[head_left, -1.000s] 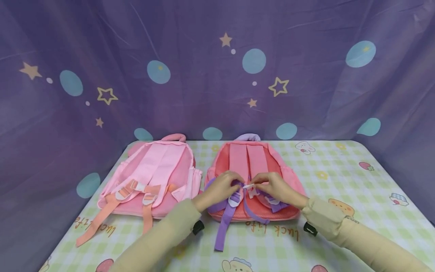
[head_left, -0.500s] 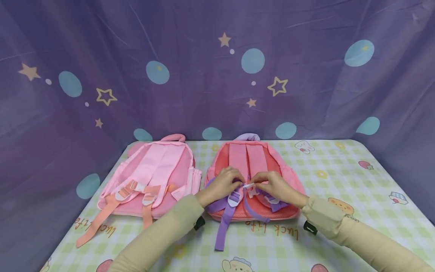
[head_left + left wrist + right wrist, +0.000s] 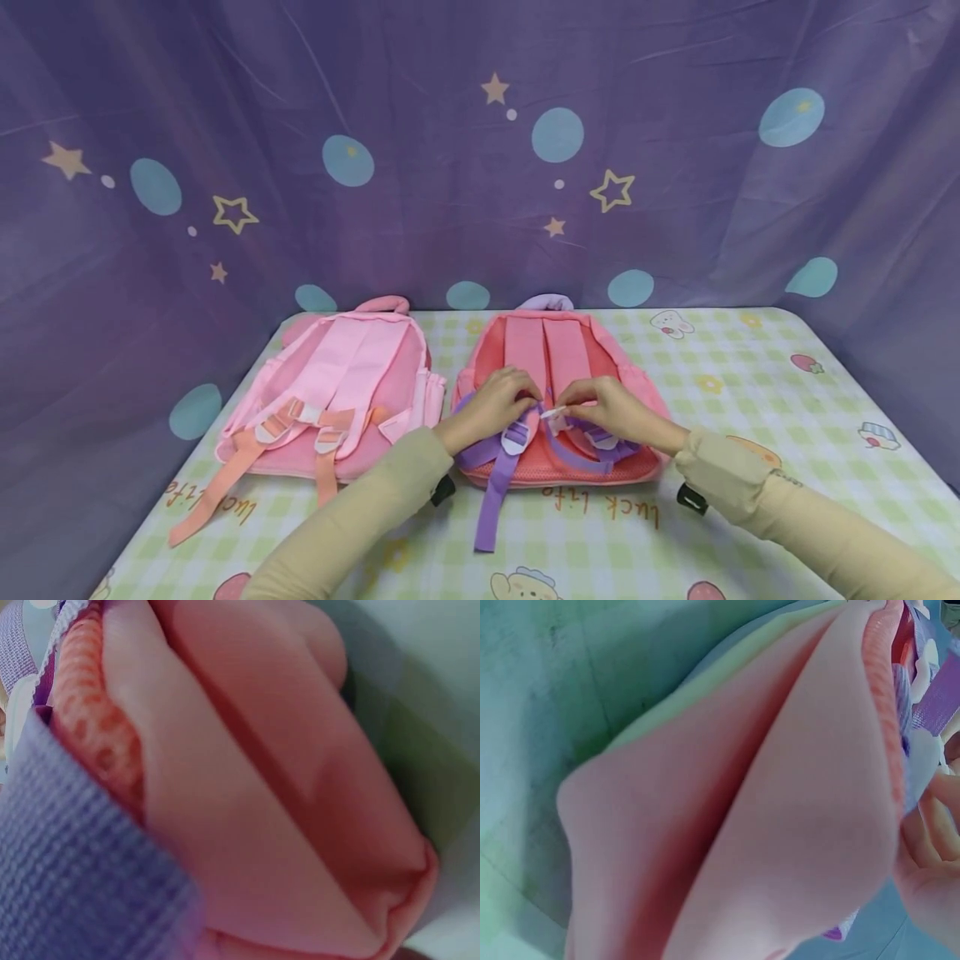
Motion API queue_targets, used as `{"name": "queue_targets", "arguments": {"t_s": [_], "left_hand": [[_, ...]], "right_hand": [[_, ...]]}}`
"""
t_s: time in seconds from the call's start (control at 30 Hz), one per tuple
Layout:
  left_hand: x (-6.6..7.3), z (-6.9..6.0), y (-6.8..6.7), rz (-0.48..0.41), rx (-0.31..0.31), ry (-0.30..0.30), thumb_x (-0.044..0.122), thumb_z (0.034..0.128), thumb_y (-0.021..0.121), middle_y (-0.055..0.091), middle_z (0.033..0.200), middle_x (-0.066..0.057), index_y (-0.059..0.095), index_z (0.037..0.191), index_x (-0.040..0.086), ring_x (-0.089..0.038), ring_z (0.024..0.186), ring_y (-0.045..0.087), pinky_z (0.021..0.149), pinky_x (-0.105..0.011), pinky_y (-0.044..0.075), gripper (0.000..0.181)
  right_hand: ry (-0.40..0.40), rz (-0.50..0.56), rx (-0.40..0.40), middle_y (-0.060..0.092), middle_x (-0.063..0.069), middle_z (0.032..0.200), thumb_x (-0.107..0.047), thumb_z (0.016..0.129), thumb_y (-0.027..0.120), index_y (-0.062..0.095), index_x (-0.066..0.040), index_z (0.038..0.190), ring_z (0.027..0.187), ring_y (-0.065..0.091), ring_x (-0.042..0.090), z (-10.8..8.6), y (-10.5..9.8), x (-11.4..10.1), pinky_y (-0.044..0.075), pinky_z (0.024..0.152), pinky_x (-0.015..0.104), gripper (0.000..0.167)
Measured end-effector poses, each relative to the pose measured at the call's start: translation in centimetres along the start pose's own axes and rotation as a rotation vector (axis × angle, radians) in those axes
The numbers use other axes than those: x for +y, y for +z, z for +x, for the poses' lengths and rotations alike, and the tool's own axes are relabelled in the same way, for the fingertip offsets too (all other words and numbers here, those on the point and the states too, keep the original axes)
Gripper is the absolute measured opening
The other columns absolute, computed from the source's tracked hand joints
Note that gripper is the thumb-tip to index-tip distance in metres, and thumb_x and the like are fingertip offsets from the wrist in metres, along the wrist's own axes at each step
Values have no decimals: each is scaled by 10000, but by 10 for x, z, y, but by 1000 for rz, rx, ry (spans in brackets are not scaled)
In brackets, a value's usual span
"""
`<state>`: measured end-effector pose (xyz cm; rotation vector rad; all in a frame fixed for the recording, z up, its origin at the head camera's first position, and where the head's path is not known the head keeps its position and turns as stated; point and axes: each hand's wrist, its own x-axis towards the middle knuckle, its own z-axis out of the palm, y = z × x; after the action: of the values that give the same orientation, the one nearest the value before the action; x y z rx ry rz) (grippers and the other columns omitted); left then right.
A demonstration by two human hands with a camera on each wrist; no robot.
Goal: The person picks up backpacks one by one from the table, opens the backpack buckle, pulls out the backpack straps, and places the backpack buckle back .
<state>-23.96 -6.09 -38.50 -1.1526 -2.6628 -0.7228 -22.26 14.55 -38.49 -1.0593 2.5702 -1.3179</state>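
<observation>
A coral-pink backpack (image 3: 525,342) lies back panel up in the head view, its purple webbing straps across the lower half. At its middle, my right hand (image 3: 618,412) pinches a small white plastic buckle (image 3: 552,412). My left hand (image 3: 489,408) pinches the purple strap beside that buckle; its fingertips partly hide the spot. From the buckle a loose purple strap end (image 3: 577,458) curves to the right. White strap adjusters (image 3: 515,437) sit on both sides. In the right wrist view, my right hand (image 3: 934,877) shows at the edge; purple webbing (image 3: 82,862) fills the left wrist view's lower left.
Left of it lies a light pink backpack (image 3: 375,333) with orange straps (image 3: 217,500), its white buckle (image 3: 306,412) fastened across the middle. Both rest on a green checked tablecloth (image 3: 750,383). A purple curtain (image 3: 420,225) rises behind the table.
The loose purple strap end has swung right and slightly up. My right hand has shifted slightly right with the buckle; early on, my left forearm moved slightly right.
</observation>
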Motion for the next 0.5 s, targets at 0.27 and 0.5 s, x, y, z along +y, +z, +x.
{"name": "queue_targets", "arguments": {"t_s": [0.27,0.5], "left_hand": [[2,0,-1,9,-7,-9,53,803,615,635,853,-17,670,845,85,-160,858,531,813,-300,399,76],[4,-2,0,5,-44,-12,71,809,615,632,874,0,673,872,97,-151,882,524,823,-309,388,90]], "right_hand": [[15,36,-41,656,63,841,-29,828,586,668,-57,876,726,596,157,-3,-3,-2,488,644,232,99],[10,14,-44,655,26,819,-32,818,598,670,-71,861,704,558,48,-6,-6,-2,480,634,221,92]]}}
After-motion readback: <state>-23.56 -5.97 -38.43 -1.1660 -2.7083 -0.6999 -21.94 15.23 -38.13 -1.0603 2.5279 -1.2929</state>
